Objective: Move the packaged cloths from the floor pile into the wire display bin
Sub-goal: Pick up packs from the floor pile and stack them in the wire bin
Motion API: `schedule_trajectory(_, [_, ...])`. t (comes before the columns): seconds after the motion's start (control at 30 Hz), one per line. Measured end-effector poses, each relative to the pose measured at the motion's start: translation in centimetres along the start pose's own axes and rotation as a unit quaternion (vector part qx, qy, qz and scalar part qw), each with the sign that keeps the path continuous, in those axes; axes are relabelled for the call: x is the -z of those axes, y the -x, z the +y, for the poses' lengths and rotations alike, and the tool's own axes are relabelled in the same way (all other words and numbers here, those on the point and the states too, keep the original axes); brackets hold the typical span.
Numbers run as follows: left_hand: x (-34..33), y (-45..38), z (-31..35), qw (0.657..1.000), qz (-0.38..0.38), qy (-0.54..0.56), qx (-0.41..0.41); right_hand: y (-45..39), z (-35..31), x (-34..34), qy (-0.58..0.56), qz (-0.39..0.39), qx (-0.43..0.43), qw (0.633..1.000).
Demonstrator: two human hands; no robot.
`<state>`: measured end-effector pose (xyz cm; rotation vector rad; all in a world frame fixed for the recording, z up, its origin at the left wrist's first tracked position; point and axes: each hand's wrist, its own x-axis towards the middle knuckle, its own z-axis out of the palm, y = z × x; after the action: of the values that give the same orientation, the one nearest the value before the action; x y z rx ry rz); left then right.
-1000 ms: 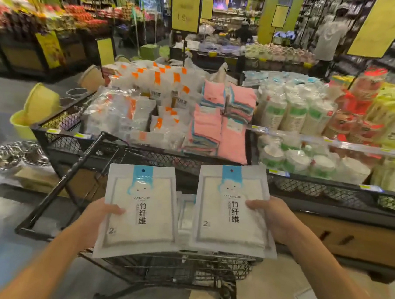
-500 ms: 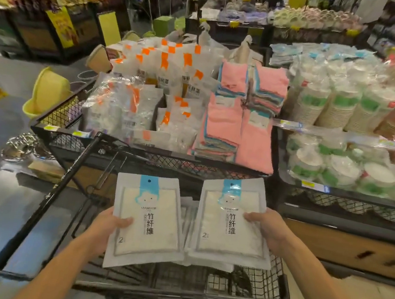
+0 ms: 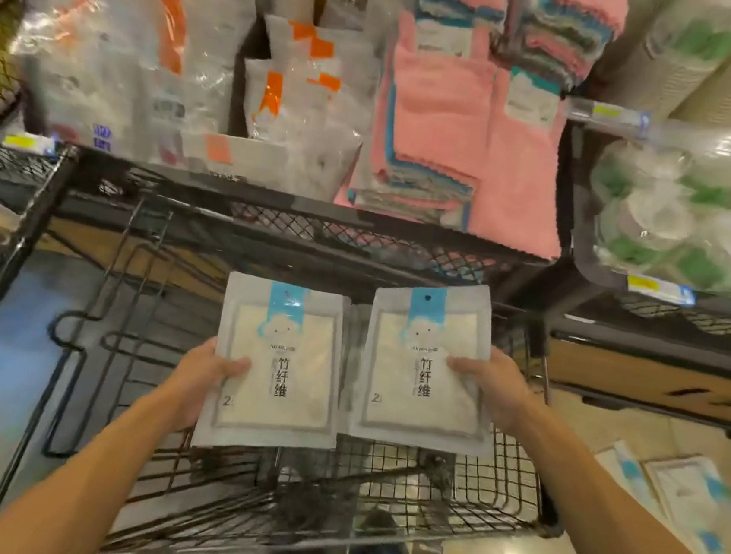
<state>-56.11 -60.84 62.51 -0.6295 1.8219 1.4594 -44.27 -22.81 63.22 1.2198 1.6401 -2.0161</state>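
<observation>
Packs side by side over wire bin; our left hand grips left pack; right hand grips right pack, thumbs on top.

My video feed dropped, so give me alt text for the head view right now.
The left hand and right hand each grip a packaged cloth, left pack and right pack, side by side above an empty wire bin. Beyond it, display bins hold pink towels and bagged goods.

Two white packaged cloths, blue-topped, side by side above wire bin
</observation>
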Motion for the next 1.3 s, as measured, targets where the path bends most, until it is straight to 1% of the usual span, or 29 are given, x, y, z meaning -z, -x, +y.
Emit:
schedule_trajectory(0.13, [0.5, -5.2, -1.3, 1.0, -0.015, -0.023, 0.016, -3.4, 1.4, -1.5, 0.008, 0.01, -0.019, 1.0])
schedule_trajectory(0.27, [0.3, -10.0, -2.6, 0.998, -0.047, -0.038, 0.025, -7.1, 3.6, -3.1, 0.029, 0.021, -0.035, 0.999])
schedule_trajectory(0.4, [0.0, -14.2, -4.3, 0.996, -0.064, -0.054, 0.027, -10.6, 6.0, -4.2, 0.028, 0.055, -0.051, 0.997])
schedule_trajectory(0.47, [-0.6, -15.6, -5.1, 0.997, -0.028, -0.076, 0.017, -12.2, 7.4, -4.6, 0.053, 0.082, -0.041, 0.994])
schedule_trajectory(0.53, [-1.6, -16.4, -5.6, 0.993, 0.045, -0.107, -0.01, -13.8, 8.6, -5.1, 0.108, 0.138, -0.027, 0.984])
schedule_trajectory(0.57, [-2.3, -16.4, -5.7, 0.988, 0.087, -0.126, -0.025, -14.5, 9.2, -5.4, 0.15, 0.174, -0.026, 0.973])
schedule_trajectory(0.63, [-3.6, -16.5, -5.9, 0.97, 0.149, -0.181, -0.06, -15.5, 9.8, -6.1, 0.237, 0.234, -0.023, 0.943])
schedule_trajectory(0.7, [-4.7, -16.4, -6.2, 0.946, 0.187, -0.247, -0.099, -15.8, 10.0, -6.6, 0.304, 0.268, -0.007, 0.914])
schedule_trajectory(0.77, [-5.4, -16.3, -6.4, 0.907, 0.219, -0.332, -0.14, -15.4, 9.9, -6.9, 0.371, 0.299, 0.002, 0.879])
schedule_trajectory(0.83, [-5.8, -16.1, -6.3, 0.856, 0.23, -0.428, -0.174, -14.9, 9.4, -7.1, 0.443, 0.322, 0.013, 0.837])
schedule_trajectory(0.9, [-6.0, -15.4, -5.8, 0.821, 0.214, -0.487, -0.208, -14.5, 8.7, -7.1, 0.506, 0.314, 0.046, 0.802])
schedule_trajectory(0.97, [-6.2, -14.3, -4.8, 0.801, 0.199, -0.513, -0.235, -13.9, 7.5, -6.9, 0.565, 0.27, 0.079, 0.776])
schedule_trajectory(1.03, [-6.4, -12.8, -3.3, 0.787, 0.196, -0.526, -0.256, -12.9, 5.9, -6.6, 0.6, 0.221, 0.097, 0.763])
schedule_trajectory(1.07, [-6.4, -12.0, -2.5, 0.783, 0.194, -0.529, -0.264, -12.1, 4.9, -6.4, 0.6, 0.209, 0.108, 0.765])
schedule_trajectory(1.13, [-6.6, -9.9, -0.6, 0.781, 0.188, -0.532, -0.268, -10.3, 2.7, -5.9, 0.589, 0.196, 0.138, 0.772])
schedule_trajectory(1.23, [-6.9, -6.4, 2.6, 0.778, 0.194, -0.532, -0.273, -7.0, -0.8, -5.0, 0.581, 0.193, 0.17, 0.773])
schedule_trajectory(1.3, [-7.1, -3.6, 4.9, 0.763, 0.207, -0.541, -0.286, -4.3, -3.2, -4.4, 0.578, 0.189, 0.188, 0.771])
